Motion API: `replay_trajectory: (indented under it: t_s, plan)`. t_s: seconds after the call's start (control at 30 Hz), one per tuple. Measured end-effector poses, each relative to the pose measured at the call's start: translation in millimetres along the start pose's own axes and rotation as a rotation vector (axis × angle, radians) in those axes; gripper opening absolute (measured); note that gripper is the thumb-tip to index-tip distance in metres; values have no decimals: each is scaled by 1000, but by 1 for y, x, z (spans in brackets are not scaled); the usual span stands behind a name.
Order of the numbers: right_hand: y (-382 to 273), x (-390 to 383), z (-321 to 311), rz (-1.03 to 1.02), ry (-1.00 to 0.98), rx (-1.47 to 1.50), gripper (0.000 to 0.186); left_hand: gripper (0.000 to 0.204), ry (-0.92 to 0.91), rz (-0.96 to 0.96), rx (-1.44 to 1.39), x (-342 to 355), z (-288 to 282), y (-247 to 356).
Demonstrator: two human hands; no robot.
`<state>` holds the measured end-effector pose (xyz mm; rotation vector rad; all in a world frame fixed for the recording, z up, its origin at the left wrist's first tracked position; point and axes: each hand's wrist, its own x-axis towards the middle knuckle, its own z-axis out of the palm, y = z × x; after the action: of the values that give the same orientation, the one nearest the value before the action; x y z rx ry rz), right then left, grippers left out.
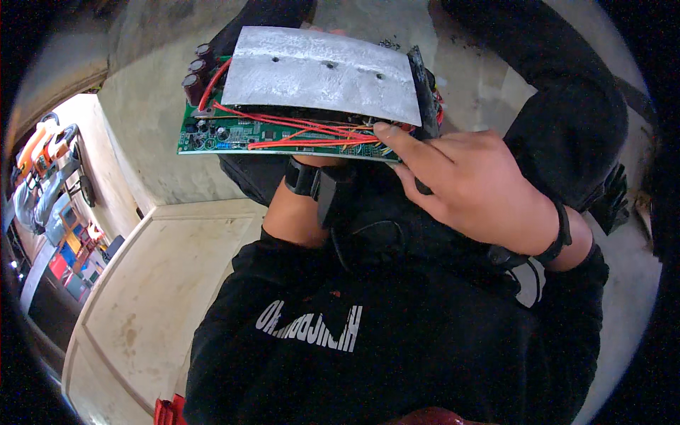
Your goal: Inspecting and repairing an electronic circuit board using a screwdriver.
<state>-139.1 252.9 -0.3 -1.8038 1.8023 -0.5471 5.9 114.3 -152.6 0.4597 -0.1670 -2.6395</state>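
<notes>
To my left, a stained, pale panel (163,265) meets a grey wall (142,134). The green circuit board (237,132) is before me, metal plate (312,79) on top. My right hand (476,180), half open, has a fingertip at the red wires (280,144); my left hand is hidden, its grip I can't tell.

Looks like a scruffy repair workshop, could be someone's home, can't tell: bare circuit board (241,133) at the right hand (471,177), stained grey surface (485,85) beyond it, colourful clutter (71,248) well to its left.
</notes>
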Motion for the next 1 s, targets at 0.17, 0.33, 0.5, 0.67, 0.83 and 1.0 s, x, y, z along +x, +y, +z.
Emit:
replay_trajectory:
  t_s: [0.17,0.33,0.5,0.67,0.83,1.0]
  plan:
    - [-6,-1,-6,-37,22,-5,53,49,-81,102,-39,5,12,5]
    - [-8,-3,-6,-91,50,-72,53,48,-150,162,-99,9,17,6]
    - [-12,-6,-4,-105,52,-171,52,47,-237,178,-180,15,19,1]
    - [-18,-6,-8,-127,84,-179,49,41,-628,236,-11,45,18,13]
    - [-17,-8,-4,-153,129,-216,49,42,-619,236,121,49,8,19]
    - [-13,-9,4,-107,167,-223,52,44,-226,124,129,20,16,18]
